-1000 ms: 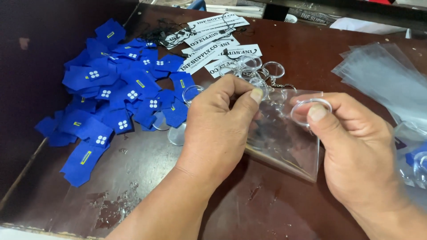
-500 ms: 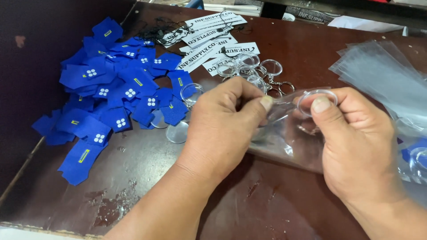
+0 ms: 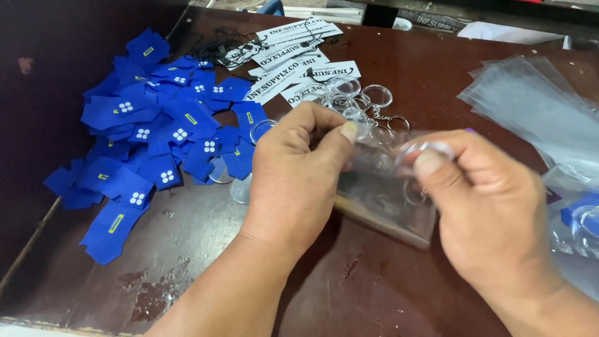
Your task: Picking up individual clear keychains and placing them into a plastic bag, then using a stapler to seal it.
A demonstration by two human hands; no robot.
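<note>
My left hand (image 3: 299, 175) pinches the left edge of a small clear plastic bag (image 3: 384, 200) held just above the dark brown table (image 3: 187, 249). My right hand (image 3: 486, 206) grips a clear round keyring disc (image 3: 424, 150) at the bag's upper right edge, thumb on top of it. Whether the disc is inside the bag or at its mouth I cannot tell. Both hands meet over the middle of the table.
A heap of blue fabric tags (image 3: 156, 131) lies at the left. White printed cards (image 3: 293, 50) and several clear keyring discs (image 3: 362, 100) sit behind my hands. A stack of clear bags (image 3: 536, 106) lies at the right, packed bags (image 3: 580, 224) at the right edge.
The right hand has brought the clear disc lower and to the bag's top edge. The bag has crumpled and tilted between the two hands.
</note>
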